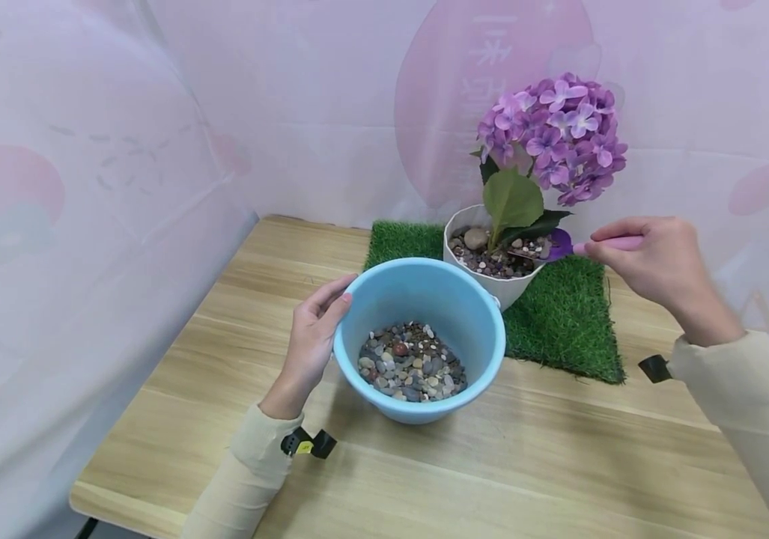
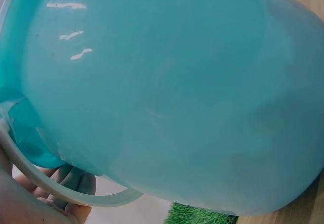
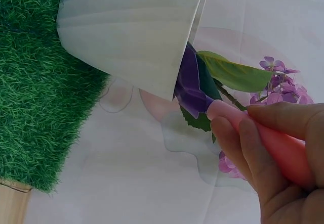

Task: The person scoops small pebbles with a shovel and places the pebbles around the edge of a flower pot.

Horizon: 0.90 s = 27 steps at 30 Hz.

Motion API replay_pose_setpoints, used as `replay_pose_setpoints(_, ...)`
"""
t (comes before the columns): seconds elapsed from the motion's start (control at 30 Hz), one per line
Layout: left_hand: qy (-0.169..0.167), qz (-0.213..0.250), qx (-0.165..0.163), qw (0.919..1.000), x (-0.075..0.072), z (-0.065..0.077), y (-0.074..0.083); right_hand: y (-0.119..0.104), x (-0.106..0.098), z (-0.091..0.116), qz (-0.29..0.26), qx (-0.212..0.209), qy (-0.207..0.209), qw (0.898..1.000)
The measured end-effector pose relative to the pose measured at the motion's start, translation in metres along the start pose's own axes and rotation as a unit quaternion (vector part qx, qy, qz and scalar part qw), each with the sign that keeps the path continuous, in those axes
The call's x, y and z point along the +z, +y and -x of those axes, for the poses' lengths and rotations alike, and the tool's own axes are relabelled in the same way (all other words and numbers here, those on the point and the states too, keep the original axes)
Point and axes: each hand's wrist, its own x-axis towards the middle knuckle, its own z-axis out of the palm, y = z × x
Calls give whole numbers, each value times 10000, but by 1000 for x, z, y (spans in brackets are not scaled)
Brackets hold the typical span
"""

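Note:
My right hand point(image 1: 660, 258) grips the pink handle of a small garden trowel point(image 3: 283, 155). Its purple blade reaches over the rim of a white flowerpot point(image 3: 126, 37) and carries pebbles. In the pot stands a purple hydrangea point(image 1: 552, 138) with green leaves, rooted among stones and dark gravel. My left hand point(image 1: 310, 337) holds the rim of a light blue bucket point(image 1: 418, 408) at its left side, thumb by the edge. Mixed pebbles point(image 1: 414, 363) cover the bucket's bottom. A pale bail handle point(image 2: 76, 196) loops past the left fingers in the left wrist view.
The flowerpot stands on a green artificial grass mat point(image 1: 566, 333), just behind the bucket. Everything rests on a wooden table point(image 1: 222, 359). A whitish printed curtain point(image 1: 317, 90) encloses the back and left side.

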Motion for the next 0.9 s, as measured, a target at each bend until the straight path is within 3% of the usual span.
replay_pose_setpoints(0.3, 12, 53, 28, 10000, 1, 1, 1, -6, 8, -6, 190, -744, 223, 9968)
replay_pose_setpoints(0.43, -16, 59, 65, 10000, 1, 1, 1, -6, 14, -8, 229, -1298, 387, 9905)
replay_pose_setpoints(0.6, -17, 69, 49, 10000, 1, 2, 0, -5, 21, -10, 381, -2065, 698, 9752)
replay_pose_setpoints(0.9, -26, 49, 113, 9999, 1, 1, 0, -7, 25, -11, 813, -3218, 1212, 9355)
